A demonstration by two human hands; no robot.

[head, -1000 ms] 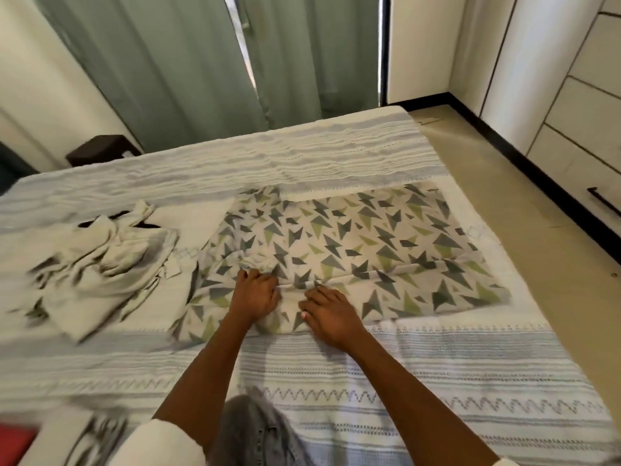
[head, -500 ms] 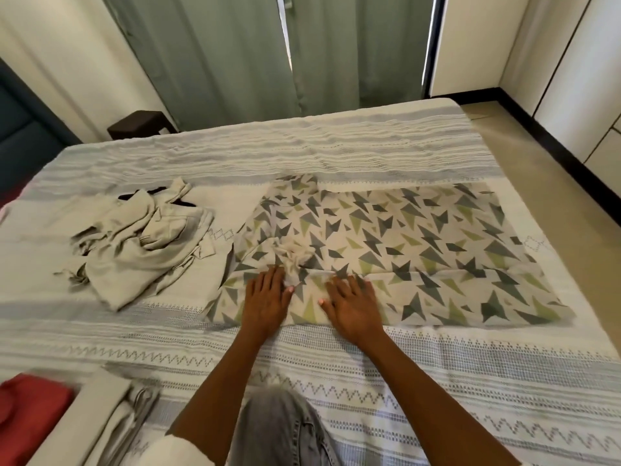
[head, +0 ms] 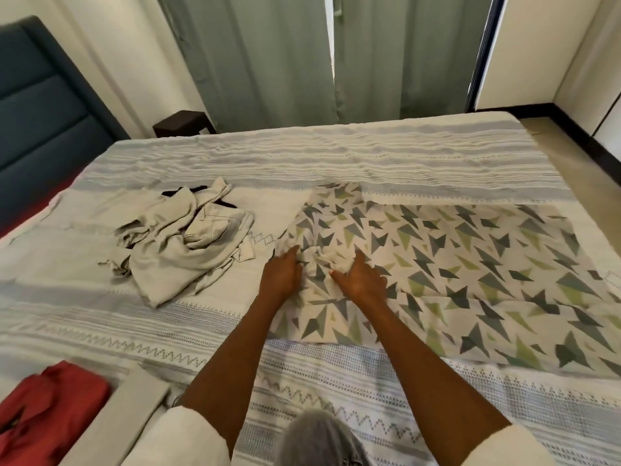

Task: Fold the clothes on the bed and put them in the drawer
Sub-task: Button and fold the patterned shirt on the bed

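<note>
Where any brand or label might sit on the cloth, no writing legible. Patterned cloth (head: 470, 264): white ground, scattered grey and green triangles, spread mostly flat on the bed (head: 369, 156), right of centre, long axis running left to right across the bed. Near-left part bunched into a crumpled knot between the two hands; a narrow flap pointing away toward the curtains (head: 268, 55) at the far-left corner. Left hand (head: 281, 275) palm down on the cloth's left edge, fingers curled into the bunched fabric. Right hand (head: 360, 279) palm down just beside it, fingers bent and gripping the same knot from the right. Beige garment (head: 181, 243) lying crumpled in a heap to the left, apart from the patterned cloth, with dark patches showing at its far side. Red cloth (head: 47, 405) at the near-left corner, beside a pale folded piece (head: 134, 408). Headboard (head: 40, 105) dark blue, at far left.
</note>
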